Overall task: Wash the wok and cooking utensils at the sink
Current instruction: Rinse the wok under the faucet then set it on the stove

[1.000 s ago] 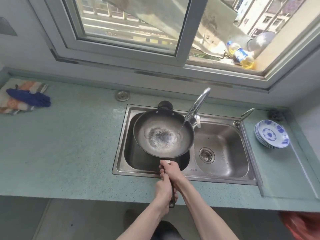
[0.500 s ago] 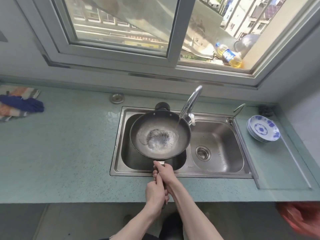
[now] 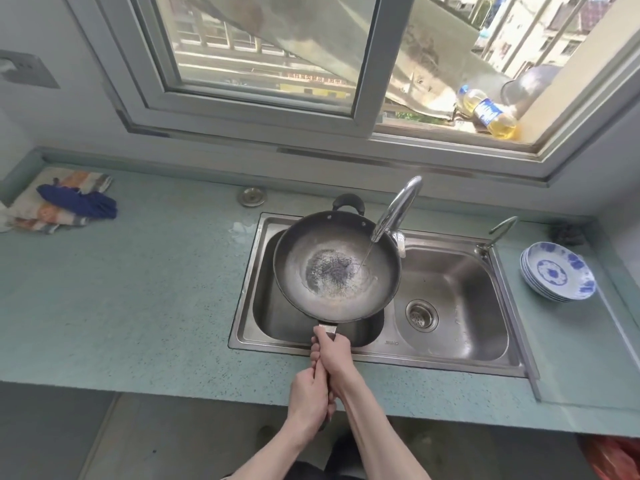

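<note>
right now, head view: both hands grip the wok [image 3: 334,271] handle — right hand [image 3: 334,353] ahead, left hand [image 3: 309,396] just behind it. the wok hangs beyond them over the sink [image 3: 460,355]'s left basin, the faucet [image 3: 398,209] trickling into it. as water pools, its weight could tip the wok — spilling onto the bench [image 3: 138,299].
</note>
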A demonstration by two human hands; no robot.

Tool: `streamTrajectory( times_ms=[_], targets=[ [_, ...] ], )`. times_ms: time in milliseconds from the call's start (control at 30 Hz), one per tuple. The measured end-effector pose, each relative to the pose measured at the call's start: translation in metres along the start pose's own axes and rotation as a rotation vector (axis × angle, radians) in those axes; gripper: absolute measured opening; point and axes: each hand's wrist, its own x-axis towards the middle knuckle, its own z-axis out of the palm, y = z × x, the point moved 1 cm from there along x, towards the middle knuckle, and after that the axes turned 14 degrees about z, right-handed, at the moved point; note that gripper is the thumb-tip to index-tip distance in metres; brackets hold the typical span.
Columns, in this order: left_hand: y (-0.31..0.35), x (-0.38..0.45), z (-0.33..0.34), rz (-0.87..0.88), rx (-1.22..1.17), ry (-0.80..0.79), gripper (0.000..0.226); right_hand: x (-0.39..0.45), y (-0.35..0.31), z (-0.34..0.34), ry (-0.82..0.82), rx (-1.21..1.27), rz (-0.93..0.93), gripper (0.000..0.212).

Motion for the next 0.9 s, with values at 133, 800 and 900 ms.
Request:
streamTrajectory(
  times_ms=[133, 800, 900],
  targets=[
    [-0.006, -0.004, -0.008, 0.008, -0.042, 0.009, 0.053, -0.005, 0.007, 0.007, -0.023, -0.026, -0.064, 0.027],
    [0.004, -0.032, -0.021, -0.011, -0.111, -0.125, 0.067, -0.029, 0.021, 0.004, 0.173, -0.031, -0.127, 0.031],
    [0.007, -0.032, -0.019, -0.036, -0.12, -0.141, 0.067, -0.028, 0.023, -0.002, 0.182, -0.01, -0.119, 0.031]
  ],
)
